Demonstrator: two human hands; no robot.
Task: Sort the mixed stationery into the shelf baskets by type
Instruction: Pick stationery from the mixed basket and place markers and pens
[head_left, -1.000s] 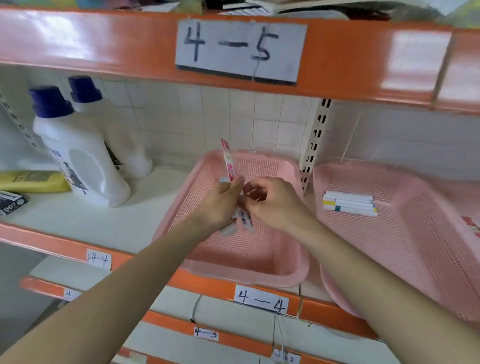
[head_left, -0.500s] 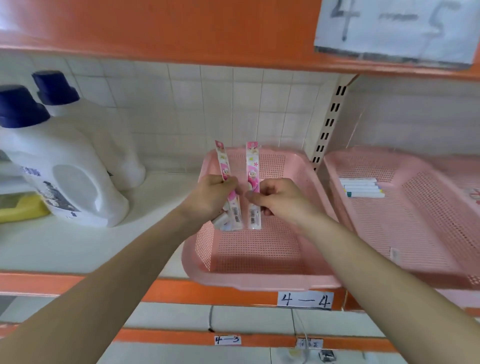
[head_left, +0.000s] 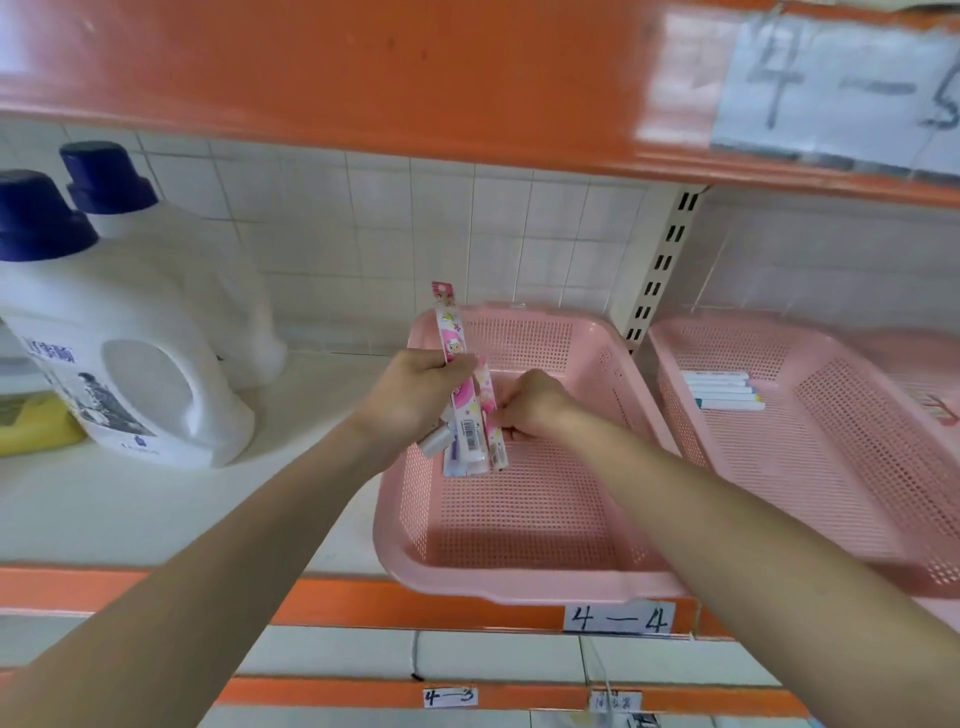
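Pink slim packets (head_left: 464, 400) are gripped upright in the left hand (head_left: 415, 397), over a perforated plastic basket (head_left: 524, 519); another packet (head_left: 491, 415) is pinched by the right hand (head_left: 532, 408). White jugs (head_left: 119, 353) are stood alongside.

A bundle of pink packets (head_left: 460, 395) is gripped upright by the left hand (head_left: 415, 400) over the pink basket (head_left: 519, 577); one packet (head_left: 491, 415) is pinched by the right hand (head_left: 530, 410).
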